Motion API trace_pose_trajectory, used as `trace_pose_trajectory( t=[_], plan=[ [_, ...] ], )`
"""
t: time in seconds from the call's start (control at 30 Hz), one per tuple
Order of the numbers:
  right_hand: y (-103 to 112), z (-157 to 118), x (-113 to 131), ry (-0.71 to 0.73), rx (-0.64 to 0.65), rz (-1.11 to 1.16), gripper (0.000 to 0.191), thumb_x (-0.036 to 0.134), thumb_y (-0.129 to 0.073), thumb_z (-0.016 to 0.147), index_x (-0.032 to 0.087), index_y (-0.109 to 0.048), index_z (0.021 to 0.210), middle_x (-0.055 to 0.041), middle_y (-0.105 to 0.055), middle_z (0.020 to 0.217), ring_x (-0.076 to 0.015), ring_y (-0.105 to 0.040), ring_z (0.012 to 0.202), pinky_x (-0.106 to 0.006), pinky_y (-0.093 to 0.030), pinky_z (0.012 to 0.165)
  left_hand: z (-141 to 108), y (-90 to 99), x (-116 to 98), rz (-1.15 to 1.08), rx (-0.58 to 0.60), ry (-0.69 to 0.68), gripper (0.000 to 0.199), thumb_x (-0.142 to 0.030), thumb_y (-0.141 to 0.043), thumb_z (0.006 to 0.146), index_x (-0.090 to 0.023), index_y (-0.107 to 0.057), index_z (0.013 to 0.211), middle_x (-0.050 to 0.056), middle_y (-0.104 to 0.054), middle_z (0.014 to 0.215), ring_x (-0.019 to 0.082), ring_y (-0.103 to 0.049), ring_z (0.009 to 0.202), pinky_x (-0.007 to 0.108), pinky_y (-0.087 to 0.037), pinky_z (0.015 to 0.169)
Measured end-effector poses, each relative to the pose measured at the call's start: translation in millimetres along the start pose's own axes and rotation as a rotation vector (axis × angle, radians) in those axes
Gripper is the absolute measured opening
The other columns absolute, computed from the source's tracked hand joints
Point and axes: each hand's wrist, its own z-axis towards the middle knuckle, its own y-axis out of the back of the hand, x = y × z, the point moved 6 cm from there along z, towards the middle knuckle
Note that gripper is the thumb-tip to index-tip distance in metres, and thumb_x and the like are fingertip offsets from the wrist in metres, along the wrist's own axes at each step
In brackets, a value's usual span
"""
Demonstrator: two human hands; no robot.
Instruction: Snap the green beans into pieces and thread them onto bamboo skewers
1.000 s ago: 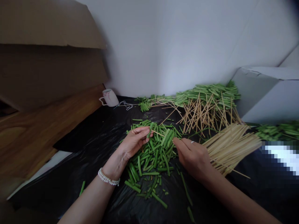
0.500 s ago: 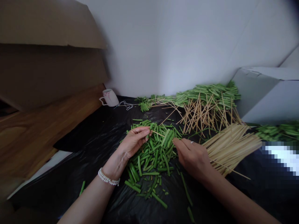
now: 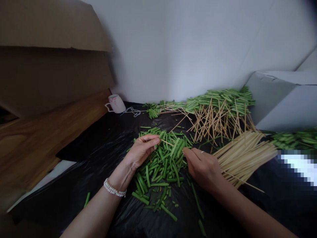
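Right hand [image 3: 203,170] edged left, curled, grip unclear | left hand [image 3: 142,150] pinching bamboo skewer [image 3: 167,142] — over green stems [image 3: 160,168]

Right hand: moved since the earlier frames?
Yes, slightly: against the white mug, the right hand has shifted left, toward the left hand.

A white mug with a handle [image 3: 116,104] is set at the edge of a shiny black plastic sheet [image 3: 61,198], near a brown wooden board [image 3: 37,148] and a white wall [image 3: 173,49].

Stem pile [image 3: 162,172] between hands [image 3: 142,150] [image 3: 203,170], skewer bundle [image 3: 245,157] right.
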Motion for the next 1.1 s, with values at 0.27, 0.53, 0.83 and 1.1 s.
trace_pose_trajectory(
  t=[0.27, 0.53, 0.83, 1.1],
  plan=[
    [-2, -2, 2, -0.001, 0.020, 0.033, 0.024, 0.009, -0.045, 0.093, 0.012, -0.068, 0.098, -0.0014, -0.056, 0.066, -0.0157, -0.049, 0.058, -0.030, -0.034, 0.056, -6, -8.5, 6, 0.052, -0.013, 0.050, 0.035, -0.024, -0.095, 0.045, -0.014, -0.076, 0.073, 0.001, -0.070, 0.067, 0.009, -0.062, 0.062, 0.019, -0.047, 0.061],
    [1, 0, 2, 0.009, 0.001, 0.043, 0.023, 0.008, -0.046, 0.093, 0.011, -0.066, 0.102, -0.0017, -0.058, 0.069, -0.0152, -0.051, 0.061, -0.029, -0.035, 0.060, -8, -10.8, 1, 0.104, 0.023, 0.048, 0.035, -0.028, -0.094, 0.047, -0.013, -0.073, 0.071, 0.002, -0.070, 0.069, 0.009, -0.062, 0.065, 0.018, -0.047, 0.059],
    [1, -1, 6, 0.015, -0.019, 0.056, 0.024, 0.009, -0.044, 0.093, 0.011, -0.067, 0.099, -0.0012, -0.055, 0.065, -0.0146, -0.046, 0.057, -0.030, -0.031, 0.057, -11, -15.1, 8, 0.148, 0.052, 0.079, 0.033, -0.029, -0.094, 0.047, -0.013, -0.074, 0.067, 0.003, -0.071, 0.070, 0.008, -0.060, 0.062, 0.018, -0.047, 0.060],
    [1, -1, 10, 0.029, -0.036, 0.068, 0.025, 0.007, -0.042, 0.094, 0.011, -0.067, 0.096, -0.0016, -0.055, 0.065, -0.0155, -0.047, 0.058, -0.030, -0.032, 0.058, -13, -24.2, 17, 0.281, 0.135, -0.010, 0.027, -0.033, -0.089, 0.057, -0.014, -0.076, 0.071, 0.000, -0.066, 0.063, 0.006, -0.052, 0.057, 0.018, -0.040, 0.056]
  ],
)
